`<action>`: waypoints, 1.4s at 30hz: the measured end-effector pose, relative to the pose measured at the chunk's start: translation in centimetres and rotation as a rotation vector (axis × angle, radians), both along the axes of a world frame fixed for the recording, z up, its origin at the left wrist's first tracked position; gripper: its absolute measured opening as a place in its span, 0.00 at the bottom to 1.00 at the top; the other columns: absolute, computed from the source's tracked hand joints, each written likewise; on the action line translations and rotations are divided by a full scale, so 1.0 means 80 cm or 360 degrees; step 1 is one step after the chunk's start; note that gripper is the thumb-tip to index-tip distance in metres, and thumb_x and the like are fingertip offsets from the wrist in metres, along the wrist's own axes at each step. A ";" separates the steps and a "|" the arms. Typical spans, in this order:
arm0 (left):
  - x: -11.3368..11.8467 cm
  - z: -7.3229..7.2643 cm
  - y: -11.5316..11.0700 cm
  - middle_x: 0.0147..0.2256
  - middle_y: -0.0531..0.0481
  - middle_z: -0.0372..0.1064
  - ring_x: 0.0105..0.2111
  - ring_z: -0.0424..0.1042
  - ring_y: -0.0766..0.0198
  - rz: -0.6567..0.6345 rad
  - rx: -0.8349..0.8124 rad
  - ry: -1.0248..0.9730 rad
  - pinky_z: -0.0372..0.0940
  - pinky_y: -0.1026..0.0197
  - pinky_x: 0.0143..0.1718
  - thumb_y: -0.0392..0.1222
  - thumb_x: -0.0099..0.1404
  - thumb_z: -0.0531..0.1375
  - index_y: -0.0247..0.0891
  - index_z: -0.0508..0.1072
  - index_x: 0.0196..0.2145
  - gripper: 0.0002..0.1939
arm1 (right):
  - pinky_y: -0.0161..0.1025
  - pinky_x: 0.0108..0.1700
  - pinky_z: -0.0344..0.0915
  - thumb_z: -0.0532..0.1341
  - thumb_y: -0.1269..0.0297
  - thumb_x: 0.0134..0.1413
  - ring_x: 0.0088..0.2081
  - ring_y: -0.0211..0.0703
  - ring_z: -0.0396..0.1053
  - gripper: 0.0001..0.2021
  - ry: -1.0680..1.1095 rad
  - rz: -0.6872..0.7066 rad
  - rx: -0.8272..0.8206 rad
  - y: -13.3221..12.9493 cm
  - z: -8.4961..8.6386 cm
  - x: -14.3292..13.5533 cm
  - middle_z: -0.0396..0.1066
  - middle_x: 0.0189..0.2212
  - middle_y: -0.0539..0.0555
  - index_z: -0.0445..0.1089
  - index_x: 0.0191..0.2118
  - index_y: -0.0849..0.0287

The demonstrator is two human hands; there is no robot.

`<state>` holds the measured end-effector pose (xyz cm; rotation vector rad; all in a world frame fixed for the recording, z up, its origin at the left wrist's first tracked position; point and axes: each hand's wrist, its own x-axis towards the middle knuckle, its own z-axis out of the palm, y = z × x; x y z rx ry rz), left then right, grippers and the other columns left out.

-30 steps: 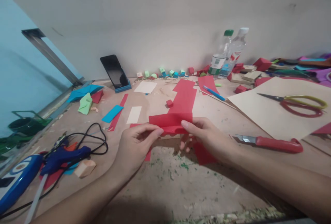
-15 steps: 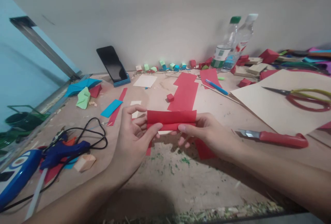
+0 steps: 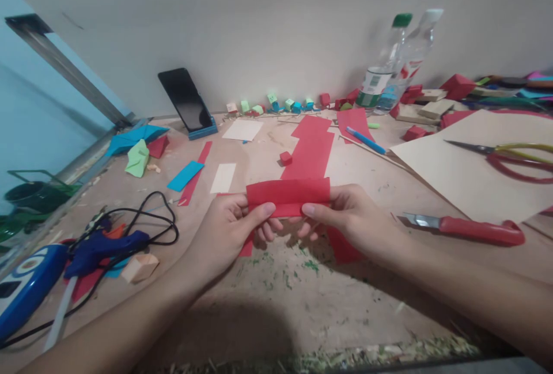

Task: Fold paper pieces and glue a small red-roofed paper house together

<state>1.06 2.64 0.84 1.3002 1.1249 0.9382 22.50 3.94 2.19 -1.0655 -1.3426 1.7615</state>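
Note:
A folded strip of red paper (image 3: 288, 192) is held level above the table, with a crease along its lower part. My left hand (image 3: 235, 221) pinches its left end, thumb on the front and fingers behind. At the right end my right hand (image 3: 345, 212) grips it the same way. Behind the strip lie flat red sheets (image 3: 309, 152) and a small red paper cube (image 3: 286, 158). More red paper shows partly beneath both hands.
Scissors (image 3: 492, 149) rest on a cream sheet (image 3: 440, 172), with a red-handled cutter (image 3: 479, 230) nearer. On the left are a blue glue gun (image 3: 103, 250), its black cable and a propped phone (image 3: 185, 97). Two bottles (image 3: 375, 83) stand at the back.
My left fingers have come down from the strip's upper left corner and now curl behind it. The view has shifted slightly.

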 end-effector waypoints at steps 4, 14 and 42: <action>0.001 0.001 0.001 0.23 0.48 0.79 0.21 0.76 0.65 0.0060 0.0038 0.0068 0.72 0.66 0.25 0.43 0.69 0.64 0.34 0.81 0.28 0.14 | 0.36 0.32 0.74 0.78 0.56 0.45 0.27 0.43 0.78 0.14 0.0058 0.0012 -0.0087 0.003 -0.002 -0.002 0.79 0.23 0.55 0.82 0.30 0.63; 0.010 -0.004 -0.003 0.27 0.47 0.82 0.25 0.81 0.62 0.0203 -0.0027 -0.0009 0.77 0.65 0.27 0.43 0.65 0.68 0.34 0.83 0.31 0.09 | 0.33 0.33 0.73 0.78 0.64 0.44 0.30 0.41 0.78 0.14 0.0179 -0.0076 -0.0255 0.005 -0.005 -0.003 0.81 0.28 0.57 0.82 0.37 0.66; 0.025 0.006 -0.023 0.21 0.56 0.75 0.17 0.71 0.66 0.0373 0.0054 -0.0145 0.66 0.69 0.18 0.47 0.66 0.68 0.41 0.60 0.69 0.38 | 0.30 0.22 0.56 0.70 0.55 0.56 0.16 0.31 0.60 0.19 0.0379 -0.0321 -0.0249 -0.017 -0.021 -0.013 0.66 0.12 0.50 0.78 0.22 0.66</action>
